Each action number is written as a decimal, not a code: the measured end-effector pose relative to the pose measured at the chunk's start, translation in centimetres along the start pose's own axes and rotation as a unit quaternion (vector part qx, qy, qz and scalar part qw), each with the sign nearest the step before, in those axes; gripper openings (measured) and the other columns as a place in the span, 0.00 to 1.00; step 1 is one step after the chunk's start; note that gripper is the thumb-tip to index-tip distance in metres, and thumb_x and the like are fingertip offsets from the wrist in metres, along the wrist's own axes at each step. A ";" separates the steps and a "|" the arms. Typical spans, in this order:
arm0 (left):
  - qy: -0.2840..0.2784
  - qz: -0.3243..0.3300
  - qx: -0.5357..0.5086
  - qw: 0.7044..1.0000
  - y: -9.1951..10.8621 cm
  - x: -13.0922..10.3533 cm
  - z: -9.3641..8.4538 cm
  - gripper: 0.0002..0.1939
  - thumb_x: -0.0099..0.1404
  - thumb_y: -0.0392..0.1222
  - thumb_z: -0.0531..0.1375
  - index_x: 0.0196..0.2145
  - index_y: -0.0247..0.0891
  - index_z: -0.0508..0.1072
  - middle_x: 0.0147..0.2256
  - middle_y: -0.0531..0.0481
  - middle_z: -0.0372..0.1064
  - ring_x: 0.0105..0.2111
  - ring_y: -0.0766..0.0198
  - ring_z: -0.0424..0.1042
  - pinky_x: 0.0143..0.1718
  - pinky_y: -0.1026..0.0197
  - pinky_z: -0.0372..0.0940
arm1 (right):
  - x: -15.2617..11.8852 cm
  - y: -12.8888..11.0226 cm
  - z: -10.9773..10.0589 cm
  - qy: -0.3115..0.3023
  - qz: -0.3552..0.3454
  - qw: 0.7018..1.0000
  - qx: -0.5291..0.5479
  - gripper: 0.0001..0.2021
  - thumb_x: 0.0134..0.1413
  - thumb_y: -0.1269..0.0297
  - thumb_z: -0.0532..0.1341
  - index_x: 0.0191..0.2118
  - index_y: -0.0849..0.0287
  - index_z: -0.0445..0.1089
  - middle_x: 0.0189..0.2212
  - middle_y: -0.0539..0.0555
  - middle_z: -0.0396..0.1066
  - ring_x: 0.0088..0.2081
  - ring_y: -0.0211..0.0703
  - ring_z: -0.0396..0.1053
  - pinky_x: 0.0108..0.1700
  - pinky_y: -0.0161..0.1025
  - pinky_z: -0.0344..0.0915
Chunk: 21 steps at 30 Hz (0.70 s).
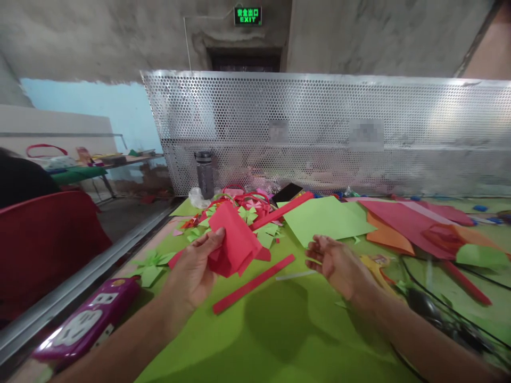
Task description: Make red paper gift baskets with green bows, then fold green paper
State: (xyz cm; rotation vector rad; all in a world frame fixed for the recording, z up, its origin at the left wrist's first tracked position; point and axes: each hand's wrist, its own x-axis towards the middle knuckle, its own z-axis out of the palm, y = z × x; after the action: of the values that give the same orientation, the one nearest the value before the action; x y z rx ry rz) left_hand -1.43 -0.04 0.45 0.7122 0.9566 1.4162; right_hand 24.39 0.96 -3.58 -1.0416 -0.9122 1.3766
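My left hand [199,266] pinches a folded piece of red paper [235,239] between thumb and fingers, held up over the green table surface [239,346]. To its right, my right hand [329,260] is raised with curled, slightly parted fingers and nothing visible in them. Just behind it lies a large light green sheet [327,218]. A narrow red strip [253,284] rests on the surface between the hands, with a thin white strip [295,275] beside it. Green paper cutouts [151,266] lie left of my left hand.
A purple case [90,319] sits at the left edge. A dark bottle [205,175] and a black phone [287,194] stand or lie at the back, before a perforated metal screen [319,111]. Red sheets [403,223], yellow scissors [377,268] and black cables are on the right.
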 end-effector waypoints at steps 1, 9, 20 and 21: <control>0.016 0.001 -0.032 0.999 0.1 -0.2 0.2 0.07 0.63 0.30 0.57 0.30 0.37 0.71 0.27 0.54 0.74 0.24 0.71 0.73 0.27 0.70 0.71 | -0.5 0.3 0.6 -0.030 0.015 0.999 -0.017 0.09 0.57 0.61 0.58 0.29 0.58 0.68 0.26 0.51 0.71 0.27 0.40 0.71 0.34 0.41 0.69; -0.053 -0.038 -0.013 0.998 -2.8 -2.4 0.9 0.11 0.49 0.37 0.69 0.26 0.38 0.69 0.24 0.55 0.73 0.22 0.66 0.72 0.24 0.64 0.69 | -4.4 1.8 5.7 -0.223 -0.013 0.974 -0.032 0.23 0.53 0.43 0.57 0.40 0.60 0.74 0.32 0.55 0.75 0.32 0.40 0.70 0.37 0.39 0.65; -0.177 -0.008 0.185 0.967 -5.0 -2.7 0.2 0.12 0.53 0.47 0.67 0.24 0.35 0.73 0.24 0.53 0.69 0.24 0.68 0.66 0.27 0.66 0.63 | -4.0 1.6 6.1 -0.107 -0.033 0.994 -0.013 0.21 0.39 0.45 0.67 0.22 0.63 0.74 0.16 0.49 0.68 0.21 0.33 0.61 0.25 0.32 0.58; -0.179 -0.004 0.195 0.964 -4.9 -2.7 0.1 0.12 0.54 0.47 0.67 0.24 0.35 0.73 0.24 0.53 0.69 0.23 0.69 0.66 0.26 0.66 0.62 | -4.0 1.5 6.0 -0.106 -0.043 0.993 -0.019 0.21 0.39 0.45 0.67 0.22 0.63 0.74 0.16 0.49 0.68 0.21 0.34 0.61 0.25 0.32 0.58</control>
State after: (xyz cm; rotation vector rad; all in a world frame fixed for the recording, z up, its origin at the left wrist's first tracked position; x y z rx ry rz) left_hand 1.25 -2.99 -3.45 1.2106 0.9542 1.0471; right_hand 18.10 -2.86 -2.81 -0.8859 -1.1301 1.4195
